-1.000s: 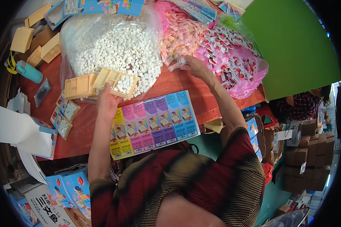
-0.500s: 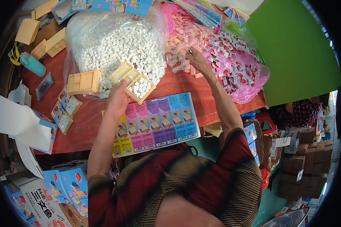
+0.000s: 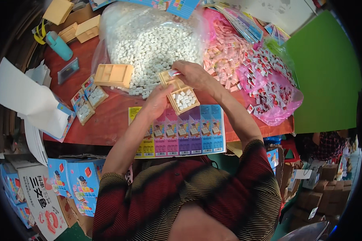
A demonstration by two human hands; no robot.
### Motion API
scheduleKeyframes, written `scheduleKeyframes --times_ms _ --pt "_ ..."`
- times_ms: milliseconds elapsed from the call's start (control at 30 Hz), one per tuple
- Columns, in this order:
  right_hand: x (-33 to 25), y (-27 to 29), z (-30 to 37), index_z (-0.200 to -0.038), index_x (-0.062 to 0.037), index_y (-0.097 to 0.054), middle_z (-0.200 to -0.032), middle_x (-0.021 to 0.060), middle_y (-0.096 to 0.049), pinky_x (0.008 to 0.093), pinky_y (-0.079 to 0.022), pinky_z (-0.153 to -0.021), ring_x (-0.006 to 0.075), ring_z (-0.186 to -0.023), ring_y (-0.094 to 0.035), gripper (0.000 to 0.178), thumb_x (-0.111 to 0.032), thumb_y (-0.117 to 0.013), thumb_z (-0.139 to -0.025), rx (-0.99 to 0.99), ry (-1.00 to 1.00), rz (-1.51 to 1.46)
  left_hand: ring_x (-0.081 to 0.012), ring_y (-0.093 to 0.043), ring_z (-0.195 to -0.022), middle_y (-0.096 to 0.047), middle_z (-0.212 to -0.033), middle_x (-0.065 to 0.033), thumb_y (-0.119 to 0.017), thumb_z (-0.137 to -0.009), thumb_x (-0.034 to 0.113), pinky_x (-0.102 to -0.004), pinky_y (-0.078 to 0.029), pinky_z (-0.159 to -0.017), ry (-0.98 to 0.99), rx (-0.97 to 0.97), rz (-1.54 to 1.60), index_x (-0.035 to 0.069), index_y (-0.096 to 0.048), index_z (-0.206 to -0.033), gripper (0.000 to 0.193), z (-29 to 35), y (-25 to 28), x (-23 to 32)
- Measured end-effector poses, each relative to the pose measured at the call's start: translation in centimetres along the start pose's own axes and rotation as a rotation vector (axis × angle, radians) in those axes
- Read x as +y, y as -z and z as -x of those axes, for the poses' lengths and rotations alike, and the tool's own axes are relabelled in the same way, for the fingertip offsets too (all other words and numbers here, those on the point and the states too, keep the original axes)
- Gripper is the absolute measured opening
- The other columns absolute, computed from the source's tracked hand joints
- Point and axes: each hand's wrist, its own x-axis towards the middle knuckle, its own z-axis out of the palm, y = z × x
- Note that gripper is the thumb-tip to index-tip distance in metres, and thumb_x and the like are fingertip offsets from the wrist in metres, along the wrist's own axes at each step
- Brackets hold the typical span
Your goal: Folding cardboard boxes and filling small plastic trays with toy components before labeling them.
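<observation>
My left hand (image 3: 157, 101) grips the near left side of a pale yellow compartment tray (image 3: 178, 84), held tilted above the table. White cubes (image 3: 184, 100) fill the tray's near compartment. My right hand (image 3: 192, 75) is at the tray's far end, its fingers closed on a small white and red sachet (image 3: 173, 73) over the far compartment. Part of that compartment is hidden by the fingers. A second yellow tray (image 3: 114, 75) lies to the left, against a clear bag of white cubes (image 3: 155, 42).
Pink packets (image 3: 225, 54) and a pink bag of red and white sachets (image 3: 271, 80) lie at the right. Printed coloured cards (image 3: 184, 134) are at the near edge. Filled trays (image 3: 89, 97), a turquoise bottle (image 3: 59, 46) and a dark flat case (image 3: 68, 71) sit left. A green board (image 3: 323, 76) borders the right.
My right hand has come from the packets at the right to the tray, bringing a sachet. The tray has turned slightly in my left hand. The whole view has shifted.
</observation>
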Motion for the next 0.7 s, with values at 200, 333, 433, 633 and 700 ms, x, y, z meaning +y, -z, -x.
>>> scheduleKeyframes --times_ms 200,333,433,633,700 --pt "0.0 -0.2 0.0 -0.092 -0.0028 -0.050 -0.085 0.0107 -0.049 0.0320 -0.043 -0.064 0.0265 -0.077 -0.052 0.025 -0.009 -0.060 -0.070 -0.042 -0.072 -0.216 -0.0161 -0.056 -0.085 -0.054 -0.098 -0.0092 -0.046 -0.083 0.022 -0.0292 -0.048 -0.072 0.010 -0.001 0.071 0.004 -0.043 -0.107 0.029 0.6 1.0 0.6" --pt "-0.5 -0.6 0.6 -0.094 -0.0030 -0.052 -0.088 0.0122 -0.050 0.0332 -0.043 -0.067 0.0279 -0.079 -0.052 0.025 -0.012 -0.058 -0.071 0.060 0.003 -0.184 -0.0181 -0.052 -0.094 -0.050 -0.106 -0.0097 -0.039 -0.086 0.021 -0.0316 -0.045 -0.079 -0.004 -0.037 0.051 0.003 -0.038 -0.112 0.032 1.1 1.0 0.8" --pt "-1.2 -1.6 1.1 -0.094 -0.0032 -0.053 -0.089 0.0131 -0.052 0.0345 -0.043 -0.068 0.0287 -0.080 -0.052 0.025 -0.014 -0.057 -0.072 0.161 0.053 -0.099 -0.0173 -0.052 -0.093 -0.050 -0.106 -0.0087 -0.038 -0.086 0.021 -0.0314 -0.045 -0.079 -0.001 -0.001 0.063 0.004 -0.037 -0.112 0.031 1.4 1.1 0.8" --pt "-2.3 -1.6 1.0 -0.100 -0.0046 -0.053 -0.097 0.0124 -0.054 0.0322 -0.045 -0.074 0.0283 -0.087 -0.053 0.029 -0.010 -0.056 -0.071 0.154 0.037 -0.045 -0.0170 -0.051 -0.097 -0.049 -0.108 -0.0081 -0.038 -0.086 0.022 -0.0316 -0.042 -0.082 -0.014 -0.016 0.046 0.004 -0.036 -0.114 0.033 1.8 2.0 0.8" --pt "-2.4 -1.3 0.6 -0.100 -0.0048 -0.053 -0.097 0.0122 -0.054 0.0321 -0.045 -0.074 0.0280 -0.087 -0.053 0.029 -0.009 -0.056 -0.071 0.115 0.070 -0.031 -0.0173 -0.050 -0.097 -0.048 -0.109 -0.0084 -0.038 -0.086 0.022 -0.0317 -0.042 -0.083 -0.007 -0.006 0.053 0.004 -0.035 -0.115 0.034 1.7 2.3 0.8"
